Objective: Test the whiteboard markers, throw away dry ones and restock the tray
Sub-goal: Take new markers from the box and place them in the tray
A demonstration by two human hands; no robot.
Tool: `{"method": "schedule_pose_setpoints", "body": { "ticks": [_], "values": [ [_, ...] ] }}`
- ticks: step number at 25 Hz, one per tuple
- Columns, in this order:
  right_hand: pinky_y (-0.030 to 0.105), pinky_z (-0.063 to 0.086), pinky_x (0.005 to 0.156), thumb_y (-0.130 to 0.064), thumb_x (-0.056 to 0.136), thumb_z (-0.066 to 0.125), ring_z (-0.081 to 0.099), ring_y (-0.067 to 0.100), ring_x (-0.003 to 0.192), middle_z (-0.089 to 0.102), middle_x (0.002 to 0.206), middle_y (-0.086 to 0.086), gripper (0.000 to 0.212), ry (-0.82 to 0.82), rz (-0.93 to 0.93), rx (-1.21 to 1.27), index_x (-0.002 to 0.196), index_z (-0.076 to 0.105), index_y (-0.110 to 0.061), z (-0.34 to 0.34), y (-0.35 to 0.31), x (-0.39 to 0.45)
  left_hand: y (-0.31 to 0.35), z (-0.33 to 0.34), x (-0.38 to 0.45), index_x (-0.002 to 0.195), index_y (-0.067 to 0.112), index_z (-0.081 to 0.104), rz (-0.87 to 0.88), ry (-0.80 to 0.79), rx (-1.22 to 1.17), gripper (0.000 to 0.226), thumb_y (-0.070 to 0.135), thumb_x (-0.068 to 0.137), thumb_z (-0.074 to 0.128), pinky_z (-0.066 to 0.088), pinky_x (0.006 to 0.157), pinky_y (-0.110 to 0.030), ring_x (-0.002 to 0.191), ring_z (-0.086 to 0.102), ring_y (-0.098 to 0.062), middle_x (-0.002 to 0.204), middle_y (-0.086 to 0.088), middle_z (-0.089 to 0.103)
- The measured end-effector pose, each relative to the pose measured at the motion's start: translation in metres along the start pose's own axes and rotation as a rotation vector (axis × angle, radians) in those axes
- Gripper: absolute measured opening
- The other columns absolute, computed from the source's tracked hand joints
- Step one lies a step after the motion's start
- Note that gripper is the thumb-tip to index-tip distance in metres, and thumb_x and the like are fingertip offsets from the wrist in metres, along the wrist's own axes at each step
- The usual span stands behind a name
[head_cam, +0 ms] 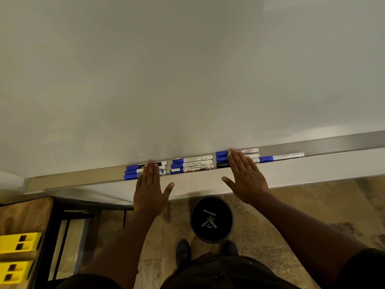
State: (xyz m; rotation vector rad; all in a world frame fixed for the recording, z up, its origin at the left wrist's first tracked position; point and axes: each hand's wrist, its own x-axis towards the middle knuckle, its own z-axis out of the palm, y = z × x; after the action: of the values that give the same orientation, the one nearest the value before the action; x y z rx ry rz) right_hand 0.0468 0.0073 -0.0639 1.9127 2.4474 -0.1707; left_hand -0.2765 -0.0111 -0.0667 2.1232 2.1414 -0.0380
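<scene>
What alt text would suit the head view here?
Both hands, left hand and right hand, lie flat and open over grouped blue-capped markers on the whiteboard tray. Below, a black bin holds discarded markers.

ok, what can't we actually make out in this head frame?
- Barrels of the left group of blue-capped white markers: covered by the flat open left hand.
- Right group of blue-capped markers: mostly hidden under the flat open right hand.
- Grey sticks in the round black bin: too small and dark to identify.
- Marker label print: too small to read.
- Yellow plastic blocks: cut off by the left edge.
</scene>
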Motion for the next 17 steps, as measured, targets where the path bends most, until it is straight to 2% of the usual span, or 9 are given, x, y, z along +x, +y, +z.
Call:
{"method": "schedule_pose_setpoints", "body": {
  "ticks": [4,7,11,14,17],
  "values": [
    [0.040,0.008,0.121,-0.065,0.094,0.010,-0.008,0.020,0.148,-0.010,0.161,0.003,0.080,0.009,0.003,0.018,0.153,-0.005,-0.013,0.000,0.004,-0.001,0.002,0.000,0.000,0.152,0.015,-0.013,-0.013,-0.003,-0.007,0.095,0.077,0.083,0.005,0.001,0.121,-0.040,0.147,-0.016,-0.020,0.160,-0.003,-0.020],
    [0.039,0.006,0.121,-0.064,0.096,0.014,-0.010,0.019,0.149,-0.010,0.161,0.003,0.078,0.036,0.024,0.052,0.153,-0.005,-0.014,0.000,0.006,-0.005,0.011,-0.001,-0.002,0.153,0.013,-0.009,-0.024,0.048,-0.040,0.093,0.075,0.086,0.011,0.002,0.121,-0.040,0.148,-0.014,-0.020,0.161,-0.003,-0.017],
    [0.039,0.004,0.121,-0.062,0.096,0.019,-0.007,0.021,0.149,-0.007,0.161,0.007,0.079,0.136,0.224,0.121,0.153,-0.001,-0.011,-0.005,0.027,-0.020,0.045,-0.005,-0.004,0.153,0.013,-0.009,0.126,0.081,-0.024,0.087,0.069,0.092,0.018,0.001,0.121,-0.038,0.148,-0.014,-0.019,0.161,-0.004,-0.017],
    [0.040,0.001,0.121,-0.064,0.093,0.009,-0.009,0.023,0.149,-0.005,0.162,0.009,0.082,0.112,0.383,0.135,0.153,-0.001,-0.010,-0.003,0.057,-0.032,0.073,-0.004,-0.001,0.153,0.011,-0.007,0.217,0.068,-0.004,0.087,0.068,0.093,0.019,0.001,0.121,-0.037,0.148,-0.014,-0.019,0.161,-0.005,-0.015],
    [0.040,0.002,0.120,-0.068,0.089,0.002,-0.009,0.024,0.148,-0.005,0.162,0.010,0.087,0.061,0.400,0.096,0.153,-0.002,-0.009,0.002,0.080,-0.041,0.086,0.002,0.002,0.153,0.011,-0.010,0.213,0.023,0.013,0.089,0.070,0.092,0.017,0.002,0.122,-0.039,0.148,-0.017,-0.018,0.161,-0.005,-0.018]
  ]
}}
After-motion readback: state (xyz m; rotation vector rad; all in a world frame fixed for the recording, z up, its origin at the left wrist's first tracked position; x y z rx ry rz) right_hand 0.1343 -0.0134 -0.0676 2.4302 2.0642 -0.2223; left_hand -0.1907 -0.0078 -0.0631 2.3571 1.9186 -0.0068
